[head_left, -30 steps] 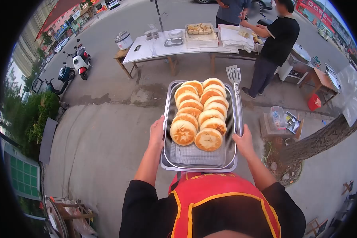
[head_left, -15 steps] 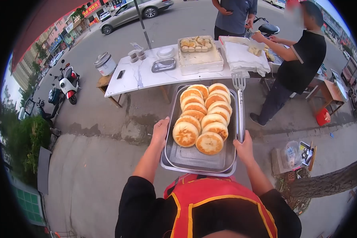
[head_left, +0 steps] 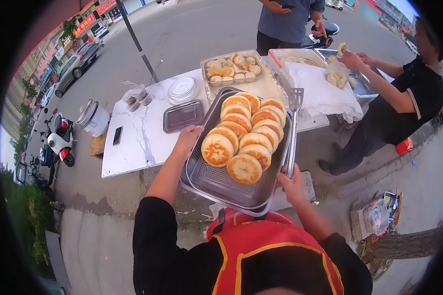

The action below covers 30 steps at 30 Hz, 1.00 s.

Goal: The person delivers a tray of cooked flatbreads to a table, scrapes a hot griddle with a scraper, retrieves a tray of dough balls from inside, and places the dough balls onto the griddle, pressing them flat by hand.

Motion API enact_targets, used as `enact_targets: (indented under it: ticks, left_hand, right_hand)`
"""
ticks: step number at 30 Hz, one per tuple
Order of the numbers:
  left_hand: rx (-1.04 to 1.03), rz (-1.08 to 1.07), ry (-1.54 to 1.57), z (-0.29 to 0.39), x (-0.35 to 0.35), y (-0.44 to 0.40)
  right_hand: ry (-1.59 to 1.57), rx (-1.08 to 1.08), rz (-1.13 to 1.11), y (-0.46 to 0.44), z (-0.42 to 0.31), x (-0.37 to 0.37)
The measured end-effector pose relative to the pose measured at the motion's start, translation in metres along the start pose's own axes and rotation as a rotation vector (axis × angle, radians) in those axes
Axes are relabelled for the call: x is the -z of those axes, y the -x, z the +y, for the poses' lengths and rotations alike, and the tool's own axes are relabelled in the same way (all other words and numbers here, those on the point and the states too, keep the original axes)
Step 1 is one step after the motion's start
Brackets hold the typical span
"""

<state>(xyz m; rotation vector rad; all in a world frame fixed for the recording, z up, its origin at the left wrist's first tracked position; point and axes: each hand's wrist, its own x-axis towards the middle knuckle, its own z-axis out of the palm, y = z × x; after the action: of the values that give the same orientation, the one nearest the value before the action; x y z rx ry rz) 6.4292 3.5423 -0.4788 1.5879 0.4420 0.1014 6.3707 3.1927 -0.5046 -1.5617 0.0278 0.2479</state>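
Note:
My left hand (head_left: 187, 140) grips the left rim of a metal tray (head_left: 216, 183), its fingers partly hidden at the edge. Two overlapping rows of browned round flatbreads (head_left: 244, 168) lie on the wire mesh in the tray. At the tray's right side, my right hand (head_left: 293, 186) is closed around the rim and the handle of a slotted spatula (head_left: 296, 101), whose head points away from me. A second, pale tray edge shows beneath. The whole load is tilted and hangs at the near edge of the marble-patterned table (head_left: 133, 160).
On the table stand a tray of buns (head_left: 234, 69), an empty dark tray (head_left: 183, 117), stacked white lids (head_left: 183, 90), jars (head_left: 137, 96) and a phone (head_left: 117, 135). A person (head_left: 398, 93) works at the right; another (head_left: 285, 24) stands behind the table. A pot (head_left: 94, 118) stands left.
I have come closer to the table with the tray, which now overlaps its near edge and is turned slightly. The person at the right has lifted a bun with tongs.

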Motion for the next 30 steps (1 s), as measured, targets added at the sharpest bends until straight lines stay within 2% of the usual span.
enact_targets:
  ticks: [2,7,12,18,21,22,23,27,30]
  left_hand:
    - [-0.034,-0.051,-0.158,0.016,0.008,-0.071]
    - [-0.055,-0.204,-0.273,0.054,-0.002,-0.222]
    - [-0.031,-0.273,-0.325,0.038,-0.016,-0.344]
    - [0.032,-0.417,-0.460,0.050,-0.042,-0.424]
    - [-0.019,-0.551,-0.373,0.030,-0.053,-0.471]
    - [-0.112,-0.568,-0.520,0.024,-0.057,-0.491]
    - [-0.125,-0.584,-0.525,0.017,-0.061,-0.511]
    - [-0.178,-0.652,-0.546,-0.001,-0.075,-0.526]
    - [-0.243,-0.630,-0.619,-0.011,-0.065,-0.531]
  right_hand:
    - [0.001,0.009,0.027,-0.043,-0.008,-0.025]
    - [-0.053,-0.023,0.029,-0.144,-0.018,-0.070]
    - [-0.104,-0.048,0.008,-0.227,0.000,-0.084]
    - [-0.149,-0.069,0.007,-0.282,0.024,-0.110]
    - [-0.257,-0.165,0.087,-0.290,0.009,-0.133]
    - [-0.265,-0.162,0.112,-0.296,0.010,-0.142]
    - [-0.268,-0.157,0.137,-0.300,0.015,-0.149]
    - [-0.251,-0.134,0.249,-0.305,0.018,-0.170]
    - [-0.242,-0.225,0.321,-0.304,0.020,-0.194]
